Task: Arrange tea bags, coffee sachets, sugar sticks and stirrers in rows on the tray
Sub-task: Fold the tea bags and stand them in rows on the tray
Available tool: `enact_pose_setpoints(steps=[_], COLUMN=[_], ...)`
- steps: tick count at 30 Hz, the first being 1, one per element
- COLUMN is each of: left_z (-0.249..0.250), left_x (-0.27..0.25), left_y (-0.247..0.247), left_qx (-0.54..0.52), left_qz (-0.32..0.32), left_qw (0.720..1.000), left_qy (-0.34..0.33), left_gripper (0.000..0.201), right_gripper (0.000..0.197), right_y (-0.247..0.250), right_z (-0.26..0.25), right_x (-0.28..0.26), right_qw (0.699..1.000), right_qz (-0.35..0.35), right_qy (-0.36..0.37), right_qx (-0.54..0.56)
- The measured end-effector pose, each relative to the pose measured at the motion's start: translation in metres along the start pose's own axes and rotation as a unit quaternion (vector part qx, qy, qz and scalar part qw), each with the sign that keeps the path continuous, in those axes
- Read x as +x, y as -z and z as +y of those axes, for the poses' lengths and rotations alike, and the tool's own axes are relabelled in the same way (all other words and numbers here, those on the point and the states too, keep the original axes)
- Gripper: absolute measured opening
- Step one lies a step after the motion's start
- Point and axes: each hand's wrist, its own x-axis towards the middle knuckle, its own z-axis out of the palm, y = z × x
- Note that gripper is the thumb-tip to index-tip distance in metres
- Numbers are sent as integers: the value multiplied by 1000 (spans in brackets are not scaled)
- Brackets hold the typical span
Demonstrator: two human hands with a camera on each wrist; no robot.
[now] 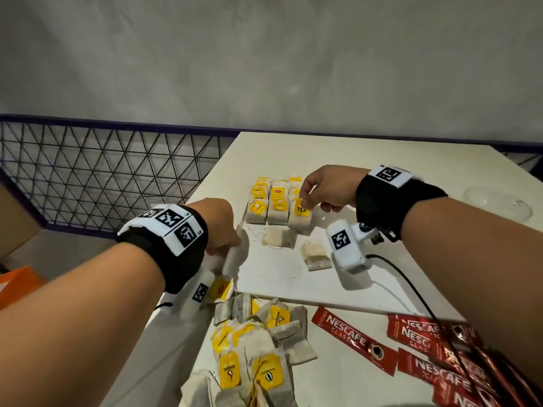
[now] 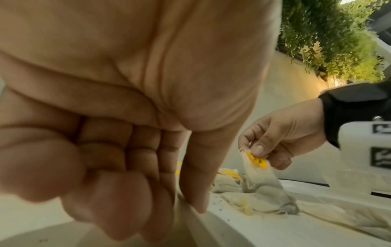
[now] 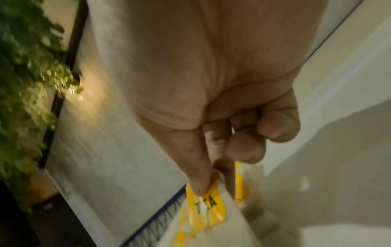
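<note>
A white tray (image 1: 279,274) lies on the white table. Tea bags with yellow tags (image 1: 276,207) sit in three short rows at its far end. My right hand (image 1: 304,201) pinches the top of a tea bag (image 1: 301,218) marked TEA (image 3: 207,205) at the near end of the right row. The bag hangs from thumb and forefinger (image 2: 260,173) with its lower end on the tray. Two loose tea bags (image 1: 279,239) (image 1: 316,255) lie nearer on the tray. My left hand (image 1: 229,245) grips the tray's left edge (image 2: 211,225), thumb on top.
A heap of tea bags (image 1: 255,348) lies on the table in front of the tray. Red coffee sachets (image 1: 352,339) spread to its right. A clear glass dish (image 1: 499,204) stands at the far right. A wire mesh rail (image 1: 102,171) runs along the left.
</note>
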Motion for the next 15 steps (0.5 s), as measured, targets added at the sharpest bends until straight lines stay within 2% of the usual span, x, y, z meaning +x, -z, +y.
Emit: enact_pose_setpoints(steps=[4, 7, 10, 15], left_z=[3, 3, 3, 3], left_x=[3, 4, 5, 5], left_y=[-1, -2, -2, -2], left_qx=[9, 12, 18, 15], left_qz=[-4, -2, 4, 1], left_qw=[1000, 1000, 1000, 1000], left_qy=[0, 2, 1, 3], left_gripper=[34, 35, 33, 32], right_gripper=[10, 12, 2, 20], right_y=[-3, -1, -2, -6], right_z=[4, 4, 1, -3], right_x=[11, 14, 11, 14], right_qw=[999, 999, 997, 989], right_qz=[3, 14, 23, 27], right_qy=[-24, -16, -5, -5], right_qx=[-44, -41, -78, -147])
